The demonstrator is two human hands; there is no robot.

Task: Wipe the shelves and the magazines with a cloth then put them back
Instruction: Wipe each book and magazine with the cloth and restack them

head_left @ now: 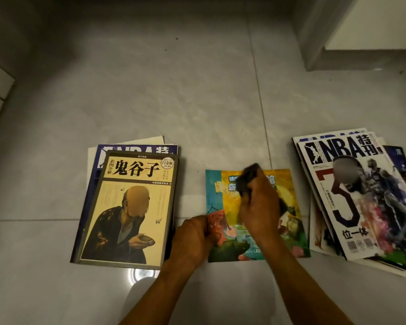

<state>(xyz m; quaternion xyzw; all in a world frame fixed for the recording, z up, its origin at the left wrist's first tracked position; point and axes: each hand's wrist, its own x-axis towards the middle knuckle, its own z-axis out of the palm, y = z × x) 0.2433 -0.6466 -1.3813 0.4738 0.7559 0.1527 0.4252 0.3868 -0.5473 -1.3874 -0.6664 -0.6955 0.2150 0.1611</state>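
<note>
Gripping a dark crumpled cloth point(248, 181), the right hand point(259, 208) sits at the far end of the colourful glossy magazine point(288, 221), whose long axis runs toward the person, while the left hand point(195, 240) pinches its near-left edge.

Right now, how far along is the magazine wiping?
In hand: the right hand rubs a dark cloth over the colourful magazine while the left hand pinches its corner. Which of the left stack and right stack is wiped is unclear. Left: reshelving everything.

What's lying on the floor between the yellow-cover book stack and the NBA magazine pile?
Head view: one colourful magazine, flat on the floor tiles; left hand pinches its corner, right hand presses a dark cloth on it.
</note>
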